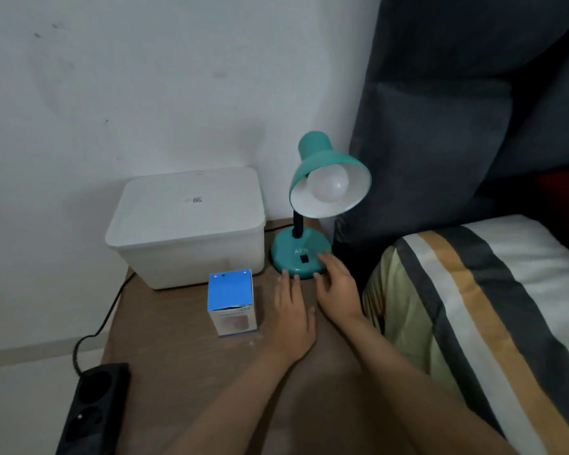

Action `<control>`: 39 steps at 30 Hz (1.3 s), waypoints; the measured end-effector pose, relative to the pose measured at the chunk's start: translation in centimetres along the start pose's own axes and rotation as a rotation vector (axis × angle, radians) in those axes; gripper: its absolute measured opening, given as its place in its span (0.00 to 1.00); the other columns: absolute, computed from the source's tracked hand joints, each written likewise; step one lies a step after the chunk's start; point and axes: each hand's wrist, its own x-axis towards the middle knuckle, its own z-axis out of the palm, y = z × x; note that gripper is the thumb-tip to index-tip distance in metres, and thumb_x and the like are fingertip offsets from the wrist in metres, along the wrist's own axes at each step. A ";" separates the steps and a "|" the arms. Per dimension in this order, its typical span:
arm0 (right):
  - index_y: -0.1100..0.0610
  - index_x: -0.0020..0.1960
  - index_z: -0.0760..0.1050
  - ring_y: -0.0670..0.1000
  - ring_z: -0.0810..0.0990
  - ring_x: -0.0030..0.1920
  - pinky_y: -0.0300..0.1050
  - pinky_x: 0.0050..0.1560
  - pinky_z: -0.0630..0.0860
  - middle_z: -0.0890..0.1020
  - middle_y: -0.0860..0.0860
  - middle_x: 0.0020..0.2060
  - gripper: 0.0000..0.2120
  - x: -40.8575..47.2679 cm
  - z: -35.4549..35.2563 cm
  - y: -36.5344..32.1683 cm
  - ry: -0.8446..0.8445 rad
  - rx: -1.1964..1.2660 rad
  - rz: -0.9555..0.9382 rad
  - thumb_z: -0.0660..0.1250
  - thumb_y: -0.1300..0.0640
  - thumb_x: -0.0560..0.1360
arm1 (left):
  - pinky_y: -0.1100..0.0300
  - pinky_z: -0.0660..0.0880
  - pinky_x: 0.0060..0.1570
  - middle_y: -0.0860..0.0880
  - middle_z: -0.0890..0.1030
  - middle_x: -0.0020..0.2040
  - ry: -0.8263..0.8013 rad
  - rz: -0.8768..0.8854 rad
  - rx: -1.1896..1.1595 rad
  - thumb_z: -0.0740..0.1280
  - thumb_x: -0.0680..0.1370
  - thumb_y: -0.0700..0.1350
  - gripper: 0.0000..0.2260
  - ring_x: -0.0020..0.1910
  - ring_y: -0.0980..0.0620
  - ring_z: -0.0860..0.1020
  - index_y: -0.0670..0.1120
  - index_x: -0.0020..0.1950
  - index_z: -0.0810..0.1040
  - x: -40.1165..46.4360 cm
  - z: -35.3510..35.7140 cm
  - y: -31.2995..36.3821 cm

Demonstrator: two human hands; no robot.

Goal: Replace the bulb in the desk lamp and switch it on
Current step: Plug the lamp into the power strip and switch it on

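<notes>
Right now my left hand (291,315) lies flat and empty on the table (184,362), my right hand (335,284) rests open-fingered on the lamp (312,205) base; unscrewing the bulb (327,187) could tip it, and the boxed spare (232,302) sits close by

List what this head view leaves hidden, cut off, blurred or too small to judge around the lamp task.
- Bulb base and socket: hidden inside the shade.
- Box contents: closed flaps hide them; its print is blurred.
- Power strip: cut off by the bottom edge.
- Switch position: too small.
- Right hand fingers on the lamp base: contact blurred.
</notes>
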 end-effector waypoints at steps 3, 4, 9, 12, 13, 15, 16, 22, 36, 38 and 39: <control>0.59 0.69 0.68 0.54 0.66 0.70 0.42 0.70 0.60 0.71 0.57 0.68 0.23 1.2 0.7 1.0 -0.052 0.009 0.006 0.66 0.62 0.75 | 0.43 0.54 0.73 0.39 0.50 0.77 0.007 -0.044 0.082 0.54 0.76 0.52 0.32 0.76 0.41 0.52 0.39 0.76 0.49 1.8 0.5 -0.4; 0.59 0.69 0.68 0.54 0.65 0.71 0.44 0.71 0.60 0.71 0.57 0.68 0.23 1.3 0.9 1.3 -0.063 -0.005 -0.011 0.66 0.62 0.75 | 0.42 0.54 0.72 0.40 0.49 0.77 0.009 -0.063 0.102 0.53 0.76 0.53 0.33 0.76 0.42 0.52 0.39 0.76 0.48 2.0 0.7 -0.6; 0.53 0.67 0.70 0.55 0.64 0.71 0.43 0.70 0.59 0.71 0.56 0.68 0.20 1.3 1.6 2.2 -0.059 -0.075 -0.069 0.64 0.61 0.76 | 0.43 0.55 0.71 0.39 0.51 0.77 0.049 -0.089 0.154 0.51 0.75 0.56 0.34 0.75 0.41 0.54 0.41 0.76 0.50 2.0 1.4 -0.7; 0.51 0.66 0.72 0.56 0.64 0.70 0.42 0.68 0.59 0.70 0.57 0.68 0.19 1.4 1.9 2.2 -0.047 -0.120 -0.090 0.63 0.60 0.76 | 0.43 0.55 0.71 0.37 0.53 0.77 0.066 -0.098 0.157 0.51 0.74 0.57 0.34 0.75 0.39 0.54 0.40 0.76 0.52 2.2 1.5 -0.8; 0.51 0.66 0.73 0.56 0.64 0.70 0.42 0.68 0.59 0.70 0.57 0.68 0.18 1.4 1.9 2.3 -0.046 -0.132 -0.094 0.63 0.60 0.76 | 0.43 0.55 0.71 0.37 0.53 0.76 0.067 -0.104 0.158 0.51 0.74 0.57 0.34 0.75 0.39 0.54 0.40 0.76 0.52 2.2 1.5 -0.8; 0.51 0.65 0.74 0.56 0.65 0.70 0.42 0.67 0.60 0.70 0.57 0.67 0.18 1.4 2.0 2.3 -0.042 -0.148 -0.095 0.63 0.60 0.76 | 0.43 0.54 0.72 0.37 0.54 0.76 0.066 -0.114 0.159 0.51 0.73 0.57 0.35 0.75 0.39 0.55 0.41 0.76 0.51 2.2 1.6 -0.8; 0.51 0.65 0.74 0.56 0.65 0.70 0.42 0.66 0.60 0.71 0.57 0.67 0.17 1.4 2.0 2.3 -0.040 -0.154 -0.094 0.63 0.60 0.76 | 0.44 0.54 0.72 0.37 0.54 0.76 0.062 -0.115 0.159 0.51 0.73 0.57 0.35 0.75 0.39 0.54 0.41 0.76 0.51 2.2 1.6 -0.8; 0.50 0.64 0.74 0.55 0.64 0.69 0.40 0.63 0.62 0.70 0.55 0.67 0.17 1.5 1.9 1.9 -0.035 -0.167 -0.087 0.63 0.59 0.76 | 0.45 0.51 0.72 0.37 0.52 0.77 0.051 -0.110 0.144 0.50 0.73 0.57 0.35 0.76 0.40 0.52 0.41 0.76 0.50 2.1 1.4 -0.7; 0.46 0.57 0.78 0.54 0.67 0.67 0.49 0.60 0.72 0.74 0.54 0.63 0.15 1.4 1.8 1.8 -0.021 -0.092 -0.006 0.64 0.59 0.74 | 0.44 0.61 0.69 0.36 0.60 0.74 0.036 -0.163 0.212 0.49 0.71 0.58 0.36 0.73 0.39 0.62 0.40 0.74 0.58 2.3 0.8 -0.2; 0.48 0.56 0.79 0.56 0.69 0.65 0.50 0.57 0.73 0.75 0.56 0.60 0.14 1.4 1.7 1.7 0.001 -0.065 -0.020 0.65 0.61 0.73 | 0.43 0.67 0.65 0.35 0.67 0.71 0.060 -0.156 0.217 0.54 0.70 0.57 0.34 0.69 0.38 0.68 0.39 0.71 0.63 2.4 1.0 -0.4; 0.48 0.56 0.79 0.56 0.70 0.65 0.49 0.56 0.73 0.76 0.56 0.60 0.14 1.4 1.7 1.6 0.007 -0.063 -0.022 0.66 0.61 0.73 | 0.43 0.68 0.64 0.35 0.68 0.71 0.064 -0.150 0.217 0.55 0.69 0.57 0.34 0.68 0.37 0.69 0.39 0.71 0.64 2.4 1.1 -0.4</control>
